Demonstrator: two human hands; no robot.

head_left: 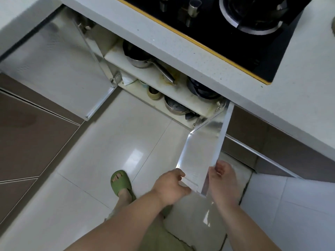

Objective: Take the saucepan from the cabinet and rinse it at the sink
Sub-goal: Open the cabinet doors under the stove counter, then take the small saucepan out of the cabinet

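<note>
A steel saucepan (138,61) with a long handle pointing toward the front right stands on the upper shelf of the open cabinet (183,98), under the counter. The cabinet's right door (201,151), frosted with a metal frame, is swung out toward me. My left hand (171,186) pinches that door's lower free corner. My right hand (224,179) curls its fingers around the door's outer edge on the other side. Both hands are well below and in front of the saucepan.
A dark pot (201,88) sits to the right of the saucepan. A lidded steel pot (175,105) and a small bowl (153,94) are on the lower shelf. The left door (54,69) stands wide open. A gas hob (235,24) lies above. My foot in a green slipper (121,182) is on the tiled floor.
</note>
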